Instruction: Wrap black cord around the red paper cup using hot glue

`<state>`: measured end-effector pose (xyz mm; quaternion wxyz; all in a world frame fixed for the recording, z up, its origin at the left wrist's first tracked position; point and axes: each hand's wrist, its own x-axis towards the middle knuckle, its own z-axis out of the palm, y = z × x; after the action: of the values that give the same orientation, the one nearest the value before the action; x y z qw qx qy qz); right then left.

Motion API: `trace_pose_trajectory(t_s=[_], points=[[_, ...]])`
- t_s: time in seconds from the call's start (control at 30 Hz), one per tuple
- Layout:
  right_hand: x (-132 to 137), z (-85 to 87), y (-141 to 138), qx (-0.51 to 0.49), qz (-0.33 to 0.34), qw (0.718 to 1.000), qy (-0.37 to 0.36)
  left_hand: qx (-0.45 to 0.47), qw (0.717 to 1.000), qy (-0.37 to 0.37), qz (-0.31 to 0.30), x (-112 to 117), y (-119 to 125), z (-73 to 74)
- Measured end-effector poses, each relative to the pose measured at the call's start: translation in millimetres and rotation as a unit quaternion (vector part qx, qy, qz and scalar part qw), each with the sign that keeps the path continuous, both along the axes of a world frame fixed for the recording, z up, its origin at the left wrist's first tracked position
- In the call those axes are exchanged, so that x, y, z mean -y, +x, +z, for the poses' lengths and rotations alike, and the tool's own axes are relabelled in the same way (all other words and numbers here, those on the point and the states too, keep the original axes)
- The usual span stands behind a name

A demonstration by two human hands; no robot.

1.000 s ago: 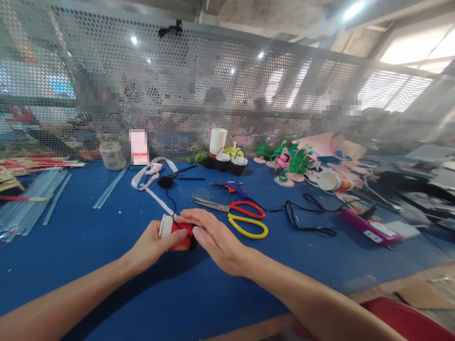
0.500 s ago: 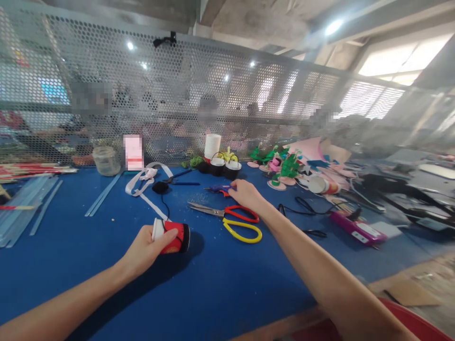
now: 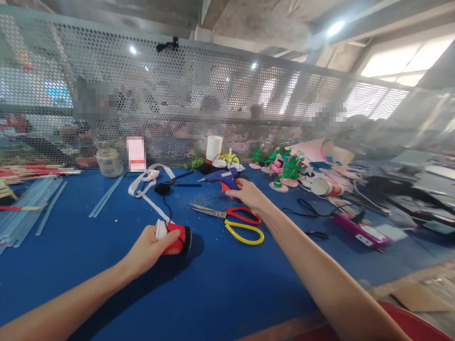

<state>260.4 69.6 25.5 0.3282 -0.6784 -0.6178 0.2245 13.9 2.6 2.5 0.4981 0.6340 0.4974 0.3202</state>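
My left hand (image 3: pixel 147 248) is wrapped round a red paper cup (image 3: pixel 175 244) with a white rim and a black band, tilted on its side. A black cord runs from the cup to a ball of black yarn (image 3: pixel 162 189). Farther off, my right hand (image 3: pixel 249 193) grips a blue glue gun (image 3: pixel 222 177) with an orange trigger, its nozzle pointing left. Just below the glue gun lie scissors (image 3: pixel 227 218), with one red and one yellow handle loop. A white ribbon (image 3: pixel 152 206) trails between the yarn and the cup.
Glue sticks (image 3: pixel 39 203) lie at left, near a clear jar (image 3: pixel 109 162). Stacked white cups (image 3: pixel 214 148) and green craft plants (image 3: pixel 291 168) stand at the back before a perforated metal screen (image 3: pixel 177 104). A purple power strip (image 3: pixel 362 231) with black cords sits right.
My right hand has picked up the glue gun, which was lying flat and is now raised with its nozzle to the left. The left hand still holds the cup in nearly the same place.
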Motion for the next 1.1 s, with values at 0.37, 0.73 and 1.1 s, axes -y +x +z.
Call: trace_pose_trajectory(t_s=[0.37, 0.73, 1.1], points=[[59.1, 3.2, -30.4, -0.237, 0.250, 0.937, -0.051, 0.003, 0.999, -0.035, 0.037, -9.6, -1.6, 5.4], [73.2, 10.4, -31.8, -0.050, 0.233, 0.967, -0.096, -0.046, 0.997, -0.021, 0.054, -11.1, -2.1, 5.8], [81.0, 10.1, -39.9, -0.026, 0.211, 0.973, -0.085, -0.030, 0.998, -0.008, 0.052, -9.9, -1.5, 5.2]])
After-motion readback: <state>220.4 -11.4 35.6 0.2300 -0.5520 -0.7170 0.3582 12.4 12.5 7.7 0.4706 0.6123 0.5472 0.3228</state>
